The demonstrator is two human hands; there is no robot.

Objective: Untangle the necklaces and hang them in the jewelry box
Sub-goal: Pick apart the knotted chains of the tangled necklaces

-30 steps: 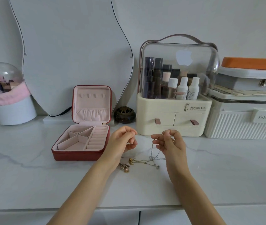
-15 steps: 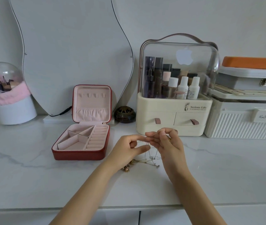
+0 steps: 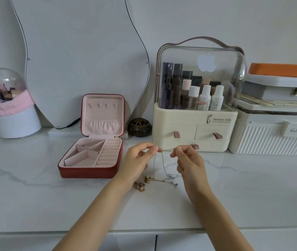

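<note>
a thin silver chain necklace (image 3: 162,164) is stretched between the left hand (image 3: 138,161) and the right hand (image 3: 189,161), each pinching it with thumb and forefinger, its loops trailing down into a tangle of gold and silver necklaces (image 3: 155,180) lying on the white marble counter (image 3: 35,192) near its front edge. just left of the hands sits the open red jewelry box with pink lining (image 3: 94,144); behind them, at the counter's back edge, stands a cream cosmetics organizer with a clear lid (image 3: 196,98).

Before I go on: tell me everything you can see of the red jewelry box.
The jewelry box is a square case, red outside and looking like faux leather, lined in pale pink. It sits open on the white marble counter, left of both hands, with nothing touching it. Its lid stands upright at the back, showing a row of small hook tabs above a gathered pocket. The base has diagonal dividers on the left and ring rolls on the right. No necklace is inside.
</note>
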